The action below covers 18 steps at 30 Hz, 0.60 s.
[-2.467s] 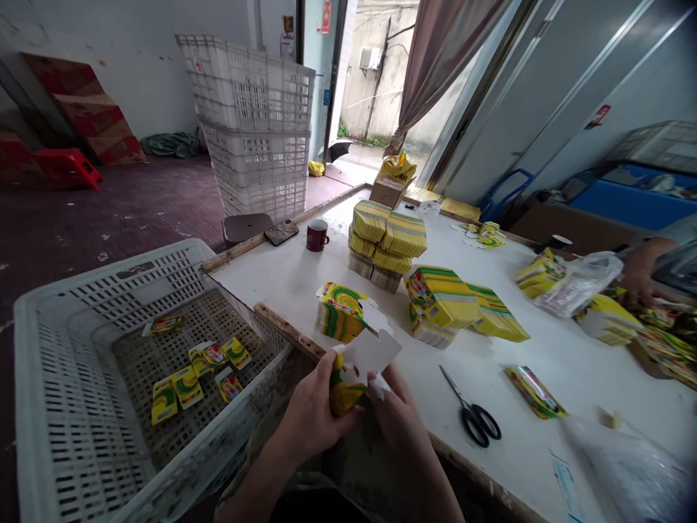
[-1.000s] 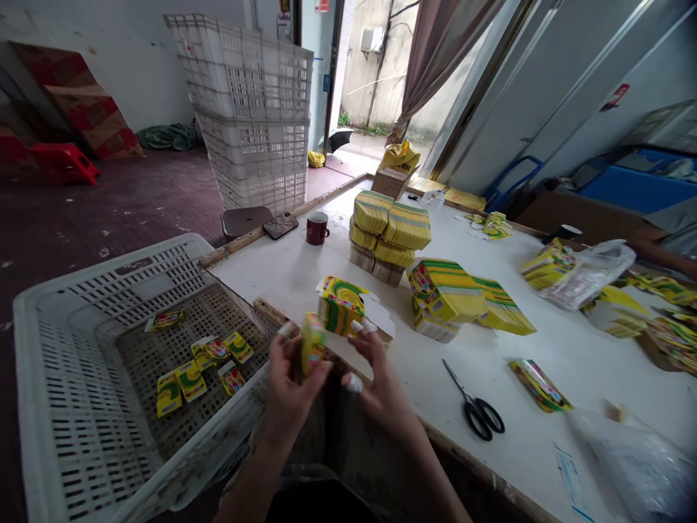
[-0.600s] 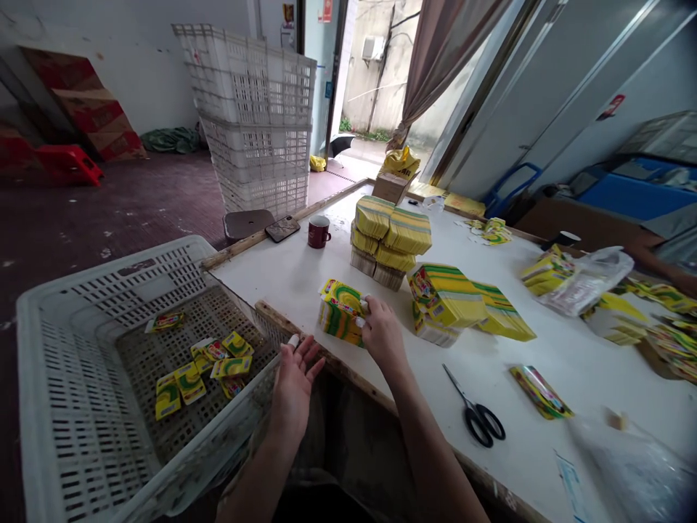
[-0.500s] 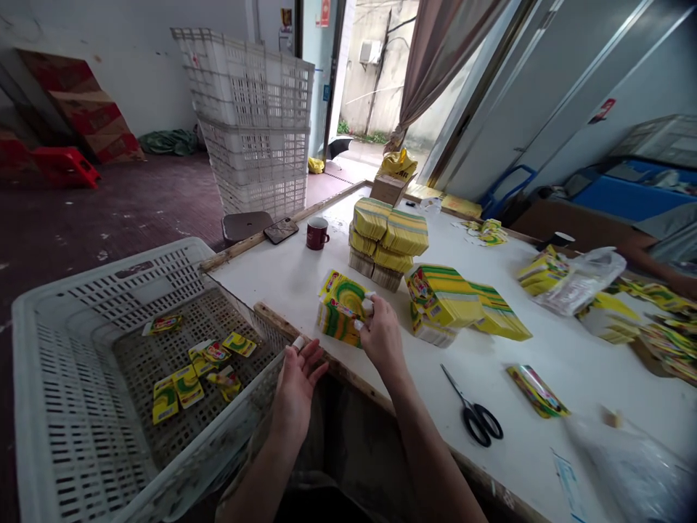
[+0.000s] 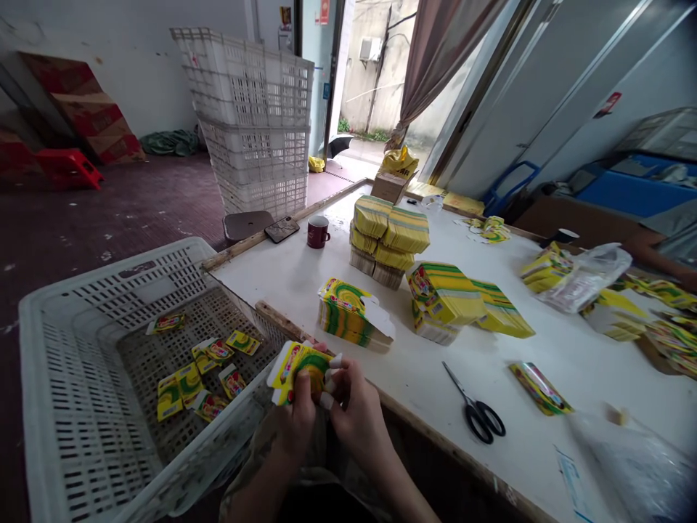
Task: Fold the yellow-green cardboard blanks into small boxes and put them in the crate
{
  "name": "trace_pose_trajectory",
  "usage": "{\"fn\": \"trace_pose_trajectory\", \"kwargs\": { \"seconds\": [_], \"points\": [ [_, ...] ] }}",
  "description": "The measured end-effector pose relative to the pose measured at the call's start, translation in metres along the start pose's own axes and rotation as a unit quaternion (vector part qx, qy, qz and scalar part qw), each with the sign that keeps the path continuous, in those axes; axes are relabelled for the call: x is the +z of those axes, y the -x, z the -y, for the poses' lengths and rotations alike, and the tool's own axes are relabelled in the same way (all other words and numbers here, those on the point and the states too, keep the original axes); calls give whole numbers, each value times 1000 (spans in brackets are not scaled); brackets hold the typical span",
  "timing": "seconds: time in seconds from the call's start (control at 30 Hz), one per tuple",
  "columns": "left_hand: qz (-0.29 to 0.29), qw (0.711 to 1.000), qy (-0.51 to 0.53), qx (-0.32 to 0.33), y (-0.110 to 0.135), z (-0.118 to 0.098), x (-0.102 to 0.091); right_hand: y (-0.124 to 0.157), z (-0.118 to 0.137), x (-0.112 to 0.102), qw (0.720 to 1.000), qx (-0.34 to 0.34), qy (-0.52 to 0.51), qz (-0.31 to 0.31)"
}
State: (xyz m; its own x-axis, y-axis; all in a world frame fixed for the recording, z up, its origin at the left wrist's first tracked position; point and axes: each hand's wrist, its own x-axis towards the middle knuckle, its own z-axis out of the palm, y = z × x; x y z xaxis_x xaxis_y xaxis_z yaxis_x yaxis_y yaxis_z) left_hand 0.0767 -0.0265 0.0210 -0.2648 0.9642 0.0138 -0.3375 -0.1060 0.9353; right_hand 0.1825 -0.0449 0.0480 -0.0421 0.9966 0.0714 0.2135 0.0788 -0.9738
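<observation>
A small yellow-and-green printed carton (image 5: 291,369) with white flaps is between my two hands, just in front of the table edge. My left hand (image 5: 300,410) grips its near side, thumb pressed on the printed face. My right hand (image 5: 353,399), with white covers on several fingertips, pinches the carton's right end. Beyond them a stack of flat cartons (image 5: 348,312) lies on the table, white flaps pointing right. Several cartons (image 5: 188,385) lie scattered inside the white plastic crate (image 5: 70,349) at my left.
Black-handled scissors (image 5: 473,407) and a filled printed pack (image 5: 540,388) lie to the right. Behind stand bundled carton stacks (image 5: 389,229), more stacks (image 5: 443,290), a dark red mug (image 5: 317,234) and a phone (image 5: 282,229). Another person's arm (image 5: 661,258) shows at far right.
My right hand has come back from the stack with a carton, and my left hand has closed on it. Another carton now lies in the crate.
</observation>
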Motion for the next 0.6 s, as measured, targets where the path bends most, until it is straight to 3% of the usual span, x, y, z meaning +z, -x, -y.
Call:
{"fn": "trace_pose_trajectory", "kwargs": {
  "seconds": [0.07, 0.17, 0.3, 0.37, 0.43, 0.5, 0.53, 0.6],
  "points": [
    [27, 998, -37, 31, 0, 1, -3, -2, 3, -5, 994, 29, -99, 43],
    [31, 999, 17, 11, 0, 2, -1, -3, 4, -7, 975, 49, -196, 94],
    [-3, 988, 137, -67, 1, 5, 8, 1, 0, -1, 998, 20, -61, 14],
    [-21, 976, 189, -106, 2, 2, 12, 2, 2, -1, 997, 37, -73, 13],
    [-34, 963, 229, -134, 0, -5, 16, 1, 6, -2, 977, 74, -189, 65],
    [-41, 953, 261, -148, -2, -12, 18, 2, 10, -2, 939, 95, -311, 112],
    [-42, 950, 272, -150, -3, -15, 18, 2, 12, -1, 925, 95, -346, 126],
    [-44, 949, 275, -148, -3, -16, 16, 4, 13, 4, 922, 86, -352, 136]
  ]
}}
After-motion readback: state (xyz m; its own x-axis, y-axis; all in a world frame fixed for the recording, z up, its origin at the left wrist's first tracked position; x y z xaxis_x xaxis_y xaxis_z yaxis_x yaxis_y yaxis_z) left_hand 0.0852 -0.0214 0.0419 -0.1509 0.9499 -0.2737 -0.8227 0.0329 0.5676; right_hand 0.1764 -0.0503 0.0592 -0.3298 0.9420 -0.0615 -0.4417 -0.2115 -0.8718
